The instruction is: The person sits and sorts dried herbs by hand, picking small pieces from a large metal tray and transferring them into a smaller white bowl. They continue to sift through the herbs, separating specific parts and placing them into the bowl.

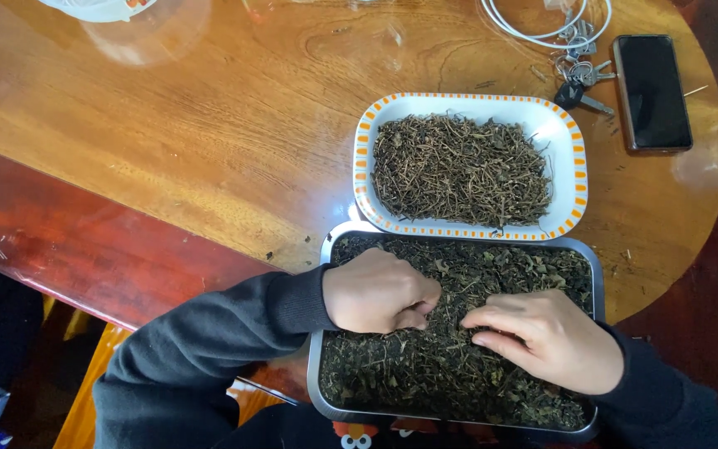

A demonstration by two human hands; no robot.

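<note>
Both our hands work in the tray of dried leaves.

Our left hand (380, 291) sits on the tray's (326, 249) left half, fingers curled shut, pinching leaves (425, 366) beneath it. Our right hand (546, 337) lies on the right half, fingers bent loosely, fingertips pressing the leaves. Just beyond the tray, touching its far rim, stands a dish (567, 133) of dry stems (459, 170); keys (579, 79) and phone (651, 91) lie farther right.

Two hands (380, 291) (552, 337), one metal tray (598, 274), one orange-rimmed dish (571, 133), one phone (651, 91), one bunch of keys (579, 79).
</note>
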